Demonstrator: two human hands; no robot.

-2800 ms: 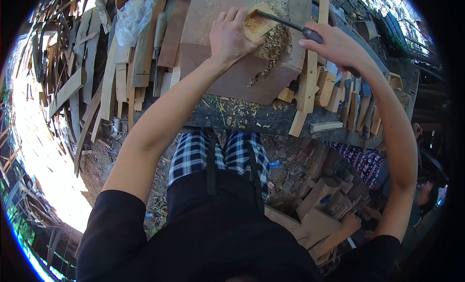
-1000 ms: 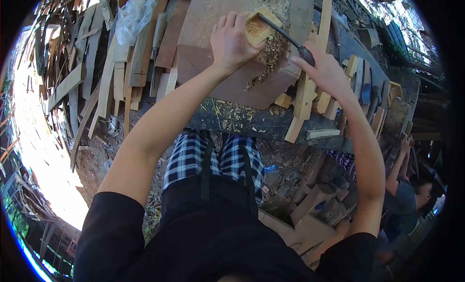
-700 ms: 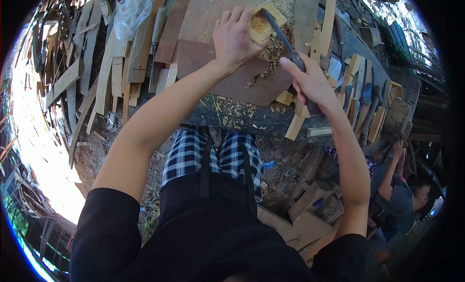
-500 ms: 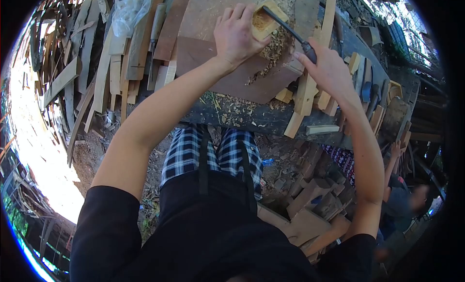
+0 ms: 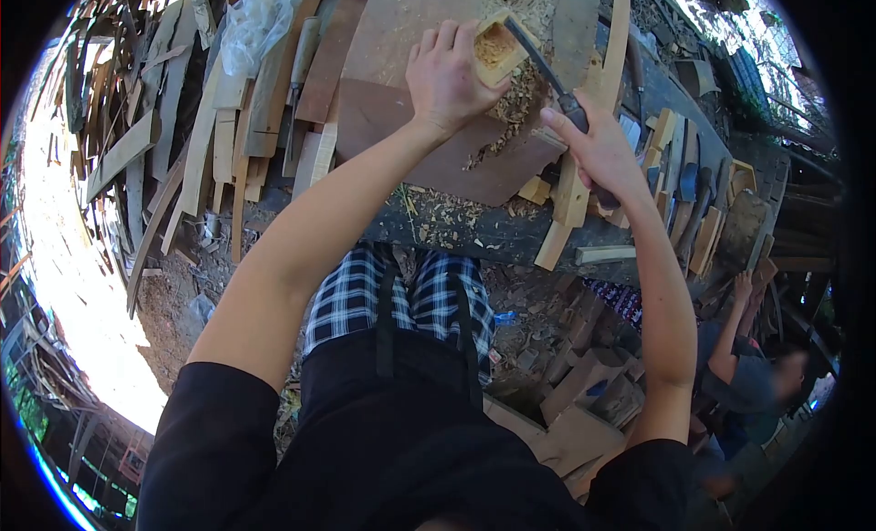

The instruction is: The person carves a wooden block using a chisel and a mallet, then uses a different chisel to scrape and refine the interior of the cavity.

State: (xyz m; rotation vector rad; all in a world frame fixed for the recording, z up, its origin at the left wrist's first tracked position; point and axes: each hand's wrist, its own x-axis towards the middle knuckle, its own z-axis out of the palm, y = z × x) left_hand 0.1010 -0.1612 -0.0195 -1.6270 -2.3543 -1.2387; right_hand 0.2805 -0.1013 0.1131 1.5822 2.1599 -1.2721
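Note:
My left hand (image 5: pixel 447 79) steadies a small hollowed wooden block (image 5: pixel 494 77), its thumb along the near edge and its fingers bent at the left side. Loose shavings (image 5: pixel 495 49) lie inside the hollow. Wrapped around the dark handle of a long gouge (image 5: pixel 546 67) is my right hand (image 5: pixel 598 143), to the right of the block. The gouge's metal blade slants up and left, its tip overlapping the block's upper right rim in this view. Under the block is a brown board (image 5: pixel 392 111), with curled shavings (image 5: pixel 513 111) strewn at the block's right.
Wood strips (image 5: pixel 315 70) and a handled tool (image 5: pixel 301 61) lie left of the board. A plastic bag (image 5: pixel 254 29) rests on the wood. More wooden pieces (image 5: pixel 575 189) are at the right. Another person (image 5: pixel 753 385) is at the lower right.
The gouge tip has moved from inside the hollow to its upper right rim. My right hand has shifted slightly left and down, with its grip tilted. My left hand stays on the block.

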